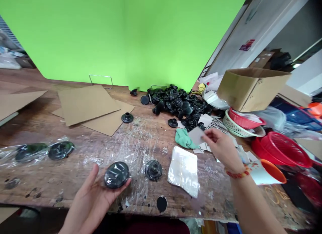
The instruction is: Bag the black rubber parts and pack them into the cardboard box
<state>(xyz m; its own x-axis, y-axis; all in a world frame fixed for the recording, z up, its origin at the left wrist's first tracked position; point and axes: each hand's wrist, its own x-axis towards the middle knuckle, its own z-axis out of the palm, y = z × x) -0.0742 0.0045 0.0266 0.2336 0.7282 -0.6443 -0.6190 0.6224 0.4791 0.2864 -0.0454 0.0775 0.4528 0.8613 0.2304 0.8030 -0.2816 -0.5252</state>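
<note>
In my left hand [97,195], at the front left of centre, rests a round black part [117,175] in clear plastic. My right hand [221,146] pinches a small grey card [196,136] beside a green cloth [184,138]. Another black part in clear film [153,170] lies between my hands, left of a stack of clear plastic bags [184,168]. Two more wrapped black parts [61,149] lie at the left. A bare black part [127,117] stands farther back. More grey cards are scattered under and around my right hand.
Brown cardboard sheets [85,103] lie at the back left. A heap of black parts [176,103] lies before a green screen [125,36]. On the right are a cardboard box [251,89], a red basket [284,150] and a white container with an orange rim [271,172].
</note>
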